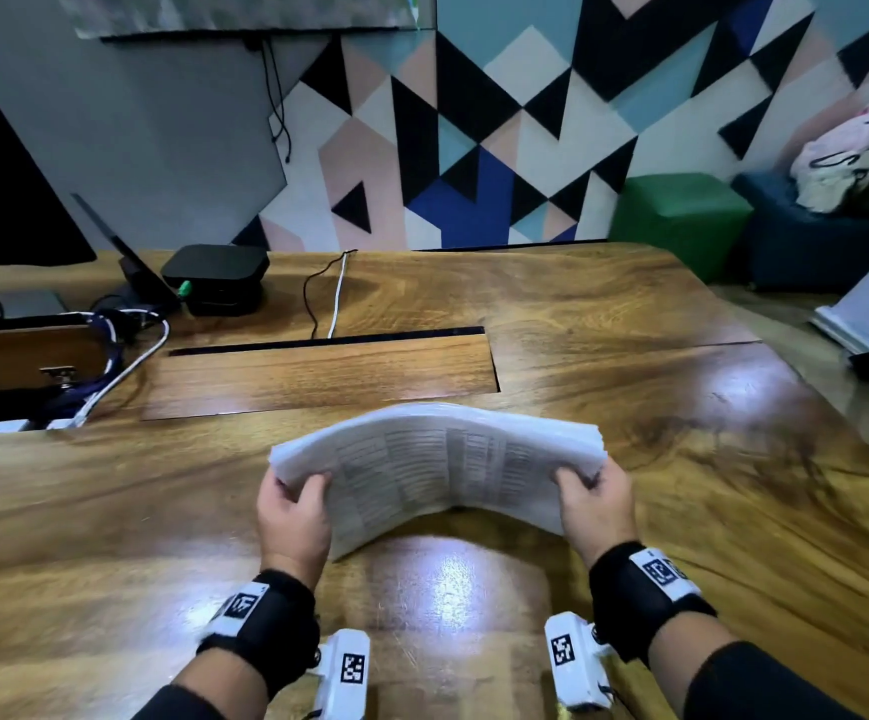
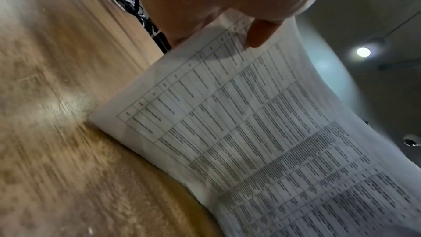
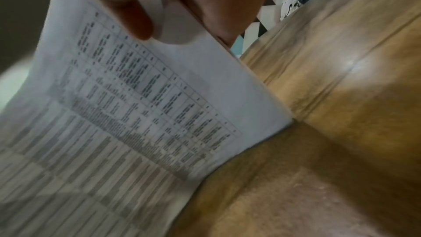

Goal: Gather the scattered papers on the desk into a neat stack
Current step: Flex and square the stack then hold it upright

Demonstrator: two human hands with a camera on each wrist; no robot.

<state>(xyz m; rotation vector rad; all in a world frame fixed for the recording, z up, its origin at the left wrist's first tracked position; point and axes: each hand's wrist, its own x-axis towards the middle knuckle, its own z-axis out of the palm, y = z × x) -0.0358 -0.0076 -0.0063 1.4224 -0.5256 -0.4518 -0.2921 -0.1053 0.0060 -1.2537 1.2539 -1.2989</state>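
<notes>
A stack of white papers [image 1: 437,459] printed with tables stands on its lower edge on the wooden desk [image 1: 630,314], bowed upward in the middle. My left hand [image 1: 295,504] grips its left end, thumb on the near face. My right hand [image 1: 596,498] grips its right end the same way. In the left wrist view the thumb [image 2: 262,31] presses on the printed sheet [image 2: 262,132]. In the right wrist view the thumb [image 3: 136,19] lies on the papers [image 3: 136,105], whose lower corner touches the desk [image 3: 341,96].
A black box [image 1: 217,275], a dark monitor [image 1: 1,179] and a tangle of cables [image 1: 126,356] sit at the desk's back left. A recessed wooden flap [image 1: 318,374] lies behind the papers. Green [image 1: 679,213] and blue stools stand past the far right edge.
</notes>
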